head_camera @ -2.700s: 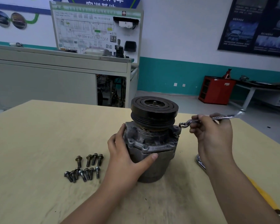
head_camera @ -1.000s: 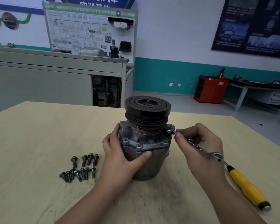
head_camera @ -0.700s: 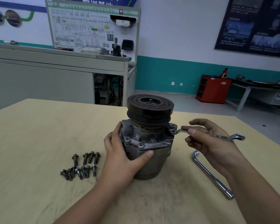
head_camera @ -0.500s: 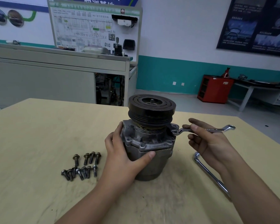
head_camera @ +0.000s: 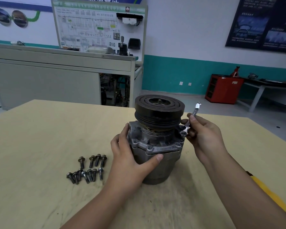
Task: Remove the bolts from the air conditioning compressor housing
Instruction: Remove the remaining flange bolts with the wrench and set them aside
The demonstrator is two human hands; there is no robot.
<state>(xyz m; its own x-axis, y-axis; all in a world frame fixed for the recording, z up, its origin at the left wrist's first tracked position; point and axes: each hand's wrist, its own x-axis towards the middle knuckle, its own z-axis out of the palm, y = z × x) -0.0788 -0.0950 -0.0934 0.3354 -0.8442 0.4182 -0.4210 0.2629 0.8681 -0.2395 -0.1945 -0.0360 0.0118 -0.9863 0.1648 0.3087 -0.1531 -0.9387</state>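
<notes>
Standing upright mid-table, the compressor is gripped by the left hand, fingers curled round its body. The right hand pinches a wrench, ring end at the housing's flange. Loose bolts lie just left.

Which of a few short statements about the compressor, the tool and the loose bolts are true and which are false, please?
1. The left hand grips the compressor. True.
2. The right hand holds a hammer. False: it holds a wrench, with the ring end at the compressor's right flange.
3. Loose bolts lie on the table, left of the compressor. True.
4. The compressor lies on its side. False: it stands upright, with the pulley on top.
</notes>
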